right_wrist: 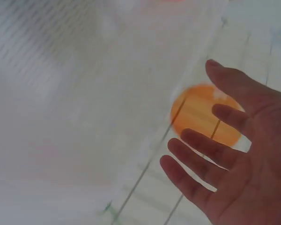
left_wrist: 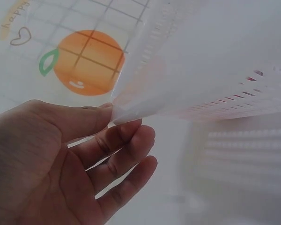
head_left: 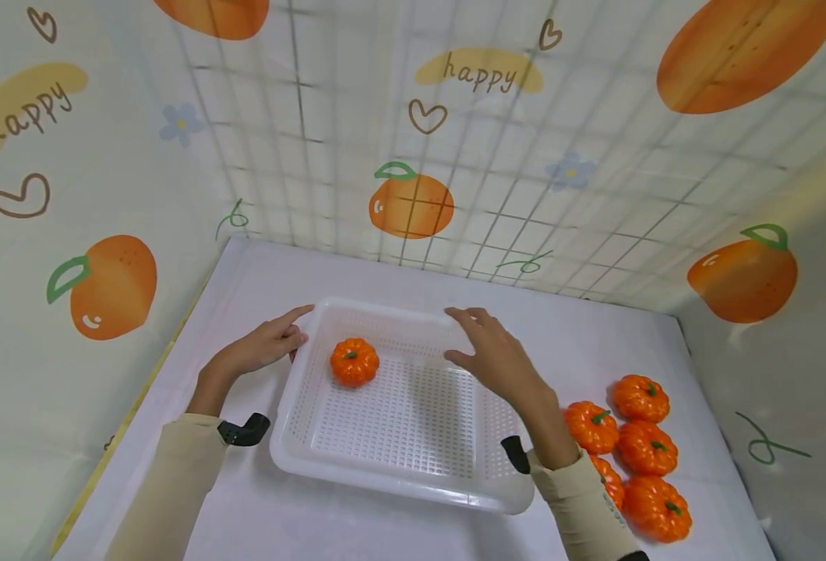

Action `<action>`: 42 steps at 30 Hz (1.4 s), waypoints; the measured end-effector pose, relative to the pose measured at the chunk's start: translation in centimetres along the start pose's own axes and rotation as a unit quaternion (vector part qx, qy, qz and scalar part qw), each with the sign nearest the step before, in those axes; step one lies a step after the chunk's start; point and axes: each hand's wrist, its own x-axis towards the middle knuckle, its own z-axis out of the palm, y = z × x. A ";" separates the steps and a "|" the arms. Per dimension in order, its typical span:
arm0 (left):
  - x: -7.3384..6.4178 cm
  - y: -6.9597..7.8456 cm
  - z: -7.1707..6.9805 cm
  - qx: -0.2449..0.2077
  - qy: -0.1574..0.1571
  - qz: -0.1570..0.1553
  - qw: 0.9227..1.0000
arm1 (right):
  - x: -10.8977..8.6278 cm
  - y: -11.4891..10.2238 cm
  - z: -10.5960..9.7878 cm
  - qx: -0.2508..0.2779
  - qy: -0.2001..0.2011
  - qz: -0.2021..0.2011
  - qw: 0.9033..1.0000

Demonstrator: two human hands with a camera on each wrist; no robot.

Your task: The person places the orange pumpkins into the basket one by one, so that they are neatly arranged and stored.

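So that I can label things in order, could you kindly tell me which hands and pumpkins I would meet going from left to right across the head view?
Left hand → lone pumpkin inside the white basket → right hand → cluster of pumpkins.

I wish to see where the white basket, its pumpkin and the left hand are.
White basket point(head_left: 399, 421), head view: bare mesh floor.
Pumpkin point(head_left: 355, 365), head view: top, near its stem.
Left hand point(head_left: 263, 347), head view: back of the hand.

Left grip point(head_left: 267, 345) pinched, right grip point(head_left: 495, 357) splayed
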 end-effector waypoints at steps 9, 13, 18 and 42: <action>-0.1 -0.1 0.0 -0.017 -0.002 0.008 1.000 | -5.8 7.9 -3.7 -0.042 0.036 0.165 0.985; -0.1 -0.2 0.1 -0.025 0.000 0.009 1.000 | -8.2 11.4 -4.5 -0.036 0.055 0.251 0.966; 0.0 -0.2 0.2 -0.030 0.002 0.011 0.999 | -10.5 15.8 -4.9 -0.021 0.058 0.345 0.937; 0.1 -0.4 0.1 -0.037 0.002 -0.002 0.999 | -12.9 23.2 -1.8 0.088 -0.082 0.480 0.869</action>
